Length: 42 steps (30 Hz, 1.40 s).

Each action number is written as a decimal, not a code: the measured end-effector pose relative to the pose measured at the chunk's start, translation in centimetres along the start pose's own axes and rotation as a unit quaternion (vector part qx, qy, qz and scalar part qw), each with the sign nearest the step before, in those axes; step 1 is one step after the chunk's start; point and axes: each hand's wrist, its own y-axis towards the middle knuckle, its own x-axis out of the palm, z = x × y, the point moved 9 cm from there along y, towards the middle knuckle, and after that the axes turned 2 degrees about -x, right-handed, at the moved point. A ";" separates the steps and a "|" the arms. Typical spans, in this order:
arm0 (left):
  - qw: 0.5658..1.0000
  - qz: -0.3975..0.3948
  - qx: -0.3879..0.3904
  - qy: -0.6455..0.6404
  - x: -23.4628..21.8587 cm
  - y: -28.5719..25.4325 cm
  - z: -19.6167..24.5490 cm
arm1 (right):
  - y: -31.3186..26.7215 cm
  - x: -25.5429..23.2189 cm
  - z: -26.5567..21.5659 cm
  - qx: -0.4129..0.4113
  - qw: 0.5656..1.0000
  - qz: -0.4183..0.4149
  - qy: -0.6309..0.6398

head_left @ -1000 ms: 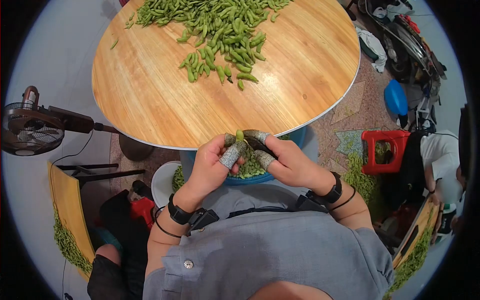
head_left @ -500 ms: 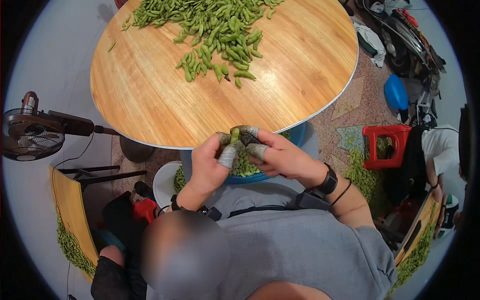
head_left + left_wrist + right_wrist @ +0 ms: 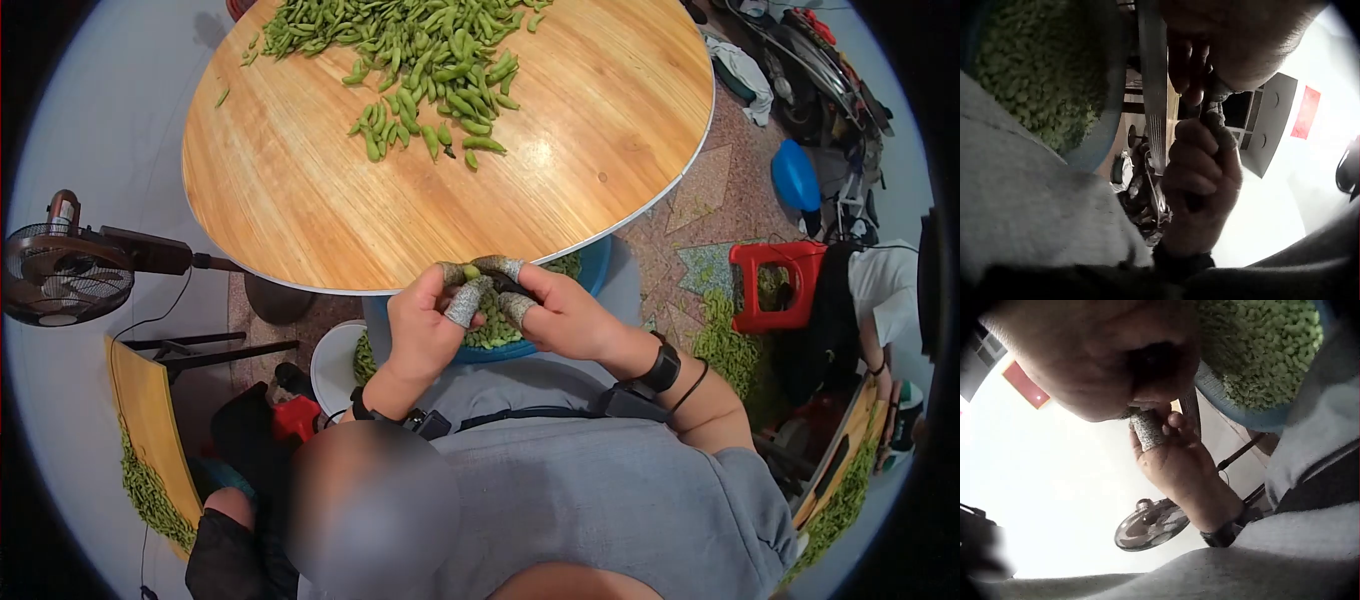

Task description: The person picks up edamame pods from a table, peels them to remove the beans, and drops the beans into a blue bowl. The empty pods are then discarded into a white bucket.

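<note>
In the head view my left hand (image 3: 425,320) pinches a green edamame pod (image 3: 472,271) between wrapped thumb and forefinger. My right hand (image 3: 570,315) meets it from the other side, its wrapped forefinger tip at the pod and its other fingers curled. Something dark shows between the right thumb and forefinger; I cannot tell what it is. Greyish wraps cover the thumbs and forefingers of both hands. Below the hands, partly hidden by them, a blue basin (image 3: 598,265) holds shelled green beans (image 3: 1035,75). The right wrist view shows the left thumb's speckled wrap (image 3: 1149,432) near the pod.
A round wooden table (image 3: 290,170) ahead bears a heap of edamame pods (image 3: 430,60). A white bucket (image 3: 330,365) stands left of my lap, a fan (image 3: 70,265) farther left. On the right are a red stool (image 3: 780,285), pods on the floor (image 3: 725,345) and another person.
Both hands stay together over the basin. The pod, which stood up above the left fingertips, now shows less between them. The view has shifted slightly.
</note>
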 end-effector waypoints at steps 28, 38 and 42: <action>0.951 -0.184 -0.117 -0.219 4.1 -3.4 -2.6 | -1.5 -0.4 3.8 -0.015 0.991 0.043 0.124; 0.966 -0.217 -0.088 -0.106 4.3 -4.0 -4.1 | -1.8 -0.3 5.4 0.004 0.993 0.024 0.115; 0.966 -0.239 -0.013 0.097 4.6 -4.1 -3.1 | -1.4 -0.6 5.6 0.032 0.995 0.041 0.086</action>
